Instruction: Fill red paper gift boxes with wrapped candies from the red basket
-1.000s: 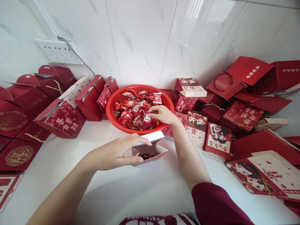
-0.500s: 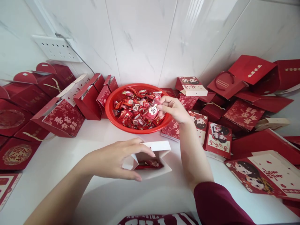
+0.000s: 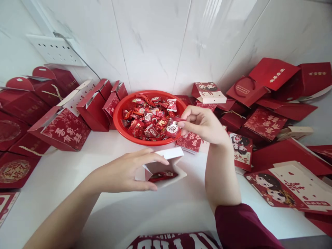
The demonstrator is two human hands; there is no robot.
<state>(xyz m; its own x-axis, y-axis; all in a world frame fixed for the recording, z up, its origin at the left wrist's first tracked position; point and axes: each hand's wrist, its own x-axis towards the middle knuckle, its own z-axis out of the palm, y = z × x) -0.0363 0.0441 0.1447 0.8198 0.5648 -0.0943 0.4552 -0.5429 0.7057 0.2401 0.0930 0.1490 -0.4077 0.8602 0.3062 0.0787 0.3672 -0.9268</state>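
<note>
My left hand is wrapped round the left side of a small white-lined paper box, its thumb in front and fingers over the top. The box mouth faces up, and red-wrapped candies lie inside. Between the thumb and fingers of my right hand is a red candy with a white label, held over the right rim of a round red basket. Many wrapped candies fill the basket, which stands behind the box.
Filled-out red gift boxes stand along the left. Folded and flat red boxes are heaped on the right, with a cartoon-printed one nearer. A white socket strip with a cable is on the tiled wall.
My right hand has moved slightly right and nearer with the candy, from over the basket's candies to its right rim. My left hand still holds the box, and the view has shifted a little.
</note>
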